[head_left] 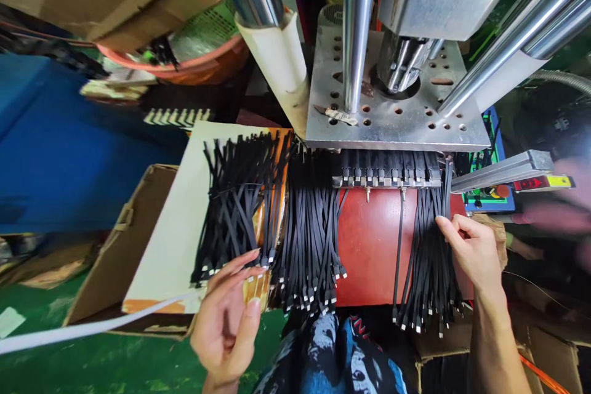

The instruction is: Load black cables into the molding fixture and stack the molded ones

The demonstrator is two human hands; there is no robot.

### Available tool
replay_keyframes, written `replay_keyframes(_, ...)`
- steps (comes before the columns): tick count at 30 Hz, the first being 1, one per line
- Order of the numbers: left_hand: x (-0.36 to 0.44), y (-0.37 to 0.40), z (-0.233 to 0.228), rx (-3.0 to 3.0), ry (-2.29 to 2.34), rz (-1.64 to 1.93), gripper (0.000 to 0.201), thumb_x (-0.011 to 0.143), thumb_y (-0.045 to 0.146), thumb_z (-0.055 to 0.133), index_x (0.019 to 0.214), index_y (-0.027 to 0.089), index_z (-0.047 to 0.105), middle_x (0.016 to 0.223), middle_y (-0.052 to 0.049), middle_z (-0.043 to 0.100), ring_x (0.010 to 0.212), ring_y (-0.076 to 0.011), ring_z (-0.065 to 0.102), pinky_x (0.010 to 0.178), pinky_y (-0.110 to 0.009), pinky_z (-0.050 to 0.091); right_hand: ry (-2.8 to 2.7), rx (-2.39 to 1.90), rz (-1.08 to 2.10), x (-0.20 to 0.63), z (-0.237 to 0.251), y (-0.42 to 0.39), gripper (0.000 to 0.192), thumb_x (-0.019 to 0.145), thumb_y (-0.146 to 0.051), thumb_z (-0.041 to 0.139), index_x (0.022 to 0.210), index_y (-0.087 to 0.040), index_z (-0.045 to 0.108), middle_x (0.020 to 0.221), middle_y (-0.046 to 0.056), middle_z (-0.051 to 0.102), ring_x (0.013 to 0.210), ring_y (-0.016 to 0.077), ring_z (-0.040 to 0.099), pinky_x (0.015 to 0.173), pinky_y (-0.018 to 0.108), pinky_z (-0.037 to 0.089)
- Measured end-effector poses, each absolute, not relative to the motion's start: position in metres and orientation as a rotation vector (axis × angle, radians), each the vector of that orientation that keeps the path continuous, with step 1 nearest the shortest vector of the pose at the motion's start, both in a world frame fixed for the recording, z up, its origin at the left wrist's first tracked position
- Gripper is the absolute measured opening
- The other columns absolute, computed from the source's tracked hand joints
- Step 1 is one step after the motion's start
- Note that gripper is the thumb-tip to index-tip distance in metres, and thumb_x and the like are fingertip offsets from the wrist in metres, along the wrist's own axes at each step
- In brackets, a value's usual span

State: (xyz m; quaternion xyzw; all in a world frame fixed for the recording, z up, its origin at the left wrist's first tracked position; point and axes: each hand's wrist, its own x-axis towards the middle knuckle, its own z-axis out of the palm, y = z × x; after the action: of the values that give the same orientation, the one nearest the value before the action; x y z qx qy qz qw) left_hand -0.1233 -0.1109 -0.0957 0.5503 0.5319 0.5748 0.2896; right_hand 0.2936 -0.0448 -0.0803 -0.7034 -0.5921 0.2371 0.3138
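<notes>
A person works bare-handed at a steel press [397,126], black cables [309,228] spread in bunches before it, as seen from close by on the shop floor. The right hand [473,252], in front of the press and toward its right side, is at the edge of the right bunch [431,258], thumb and bent forefinger drawn together; I cannot tell whether a cable is pinched between them. The left hand [228,314], in front of the press and well to its left, has its fingers spread and the thumb apart, near the lower ends of the left bunch [231,215]. An amber piece [257,288] shows between thumb and fingers, though I cannot tell whether they touch it. Under the press's front edge, a row of plugs sits in a holder [388,180], above a red board [373,246]. The middle bunch hangs just left of that holder. Left of the press, a white board [173,209] lies over a carton [129,228]; to its right stands a control panel [494,194].
</notes>
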Motion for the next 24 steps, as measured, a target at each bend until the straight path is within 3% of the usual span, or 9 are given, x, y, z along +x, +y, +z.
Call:
replay_keyframes(2, -0.123, -0.112, -0.095, 1.475, 1.397, 1.502, 0.043, 0.092, 0.014, 0.07, 0.134, 0.025, 0.07, 0.133, -0.011, 0.066, 0.133, -0.0309, 0.063, 0.102, -0.042, 0.063, -1.591, -1.799, 0.579, 0.291, -0.083, -0.05, 0.031, 0.101, -0.043, 0.066, 0.079, -0.021, 0.068, 0.07, -0.002, 0.054, 0.061, 0.0131, 0.046, 0.061, 0.03, 0.04)
replay_keyframes(3, -0.123, -0.112, -0.095, 1.482, 1.392, 1.479, 0.045, 0.093, 0.013, 0.069, 0.136, 0.025, 0.069, 0.136, -0.011, 0.066, 0.133, -0.03, 0.063, 0.103, -0.041, 0.062, -1.593, -1.746, 0.612, 0.291, -0.085, -0.052, 0.021, 0.101, -0.041, 0.065, 0.105, -0.023, 0.074, 0.085, 0.0, 0.063, 0.067, 0.014, 0.053, 0.065, 0.03, 0.045)
replay_keyframes(5, -0.123, -0.115, -0.094, 1.508, 1.386, 1.435, 0.048, 0.094, 0.012, 0.066, 0.14, 0.025, 0.066, 0.143, -0.012, 0.064, 0.131, -0.028, 0.064, 0.106, -0.041, 0.061, -1.525, -1.653, 0.683, 0.294, -0.091, -0.057, 0.06, 0.1, -0.038, 0.065, 0.157, -0.03, 0.049, 0.121, 0.007, 0.068, 0.079, 0.0159, 0.063, 0.075, 0.032, 0.055)
replay_keyframes(7, -0.124, -0.116, -0.095, 1.553, 1.361, 1.411, 0.05, 0.095, 0.012, 0.063, 0.144, 0.023, 0.063, 0.146, -0.012, 0.064, 0.127, -0.0271, 0.067, 0.108, -0.042, 0.059, -1.41, -1.626, 0.698, 0.301, -0.101, -0.063, 0.082, 0.099, -0.037, 0.066, 0.17, -0.034, 0.024, 0.135, 0.01, 0.065, 0.087, 0.0175, 0.068, 0.081, 0.035, 0.059)
replay_keyframes(10, -0.123, -0.115, -0.095, 1.672, 1.31, 1.307, 0.047, 0.097, 0.011, 0.058, 0.143, 0.023, 0.062, 0.13, -0.01, 0.072, 0.123, -0.0268, 0.069, 0.109, -0.044, 0.058, -1.282, -1.723, 0.614, 0.317, -0.123, -0.068, 0.06, 0.096, -0.042, 0.07, 0.152, -0.026, 0.056, 0.115, 0.008, 0.072, 0.084, 0.0194, 0.067, 0.077, 0.035, 0.057)
replay_keyframes(12, -0.118, -0.11, -0.091, 1.777, 1.274, 1.216, 0.043, 0.097, 0.009, 0.056, 0.138, 0.022, 0.064, 0.117, -0.008, 0.076, 0.117, -0.0249, 0.071, 0.106, -0.042, 0.058, -1.212, -1.798, 0.597, 0.327, -0.138, -0.07, 0.033, 0.095, -0.048, 0.07, 0.113, -0.021, 0.074, 0.09, 0.004, 0.069, 0.072, 0.018, 0.06, 0.066, 0.032, 0.05)
replay_keyframes(15, -0.105, -0.099, -0.082, 1.897, 1.156, 1.158, 0.041, 0.094, 0.006, 0.056, 0.132, 0.021, 0.065, 0.106, -0.006, 0.078, 0.106, -0.022, 0.072, 0.097, -0.037, 0.059, -1.148, -1.833, 0.609, 0.336, -0.153, -0.069, 0.046, 0.096, -0.056, 0.065, 0.067, -0.022, 0.053, 0.064, -0.004, 0.046, 0.06, 0.0143, 0.042, 0.057, 0.03, 0.033)
replay_keyframes(18, -0.087, -0.089, -0.073, 1.897, 0.999, 1.159, 0.041, 0.093, 0.004, 0.055, 0.131, 0.019, 0.063, 0.103, -0.006, 0.076, 0.099, -0.0209, 0.071, 0.089, -0.036, 0.06, -1.174, -1.847, 0.615, 0.336, -0.155, -0.068, 0.053, 0.095, -0.061, 0.063, 0.063, -0.024, 0.041, 0.064, -0.005, 0.038, 0.061, 0.0141, 0.035, 0.059, 0.031, 0.029)
replay_keyframes(24, -0.06, -0.086, -0.068, 1.9, 0.785, 1.138, 0.049, 0.09, 0.003, 0.055, 0.136, 0.019, 0.058, 0.102, -0.006, 0.077, 0.092, -0.0196, 0.069, 0.09, -0.038, 0.058, -1.209, -1.908, 0.562, 0.335, -0.155, -0.064, 0.046, 0.096, -0.062, 0.06, 0.074, -0.023, 0.057, 0.071, -0.002, 0.051, 0.067, 0.0169, 0.046, 0.066, 0.032, 0.038)
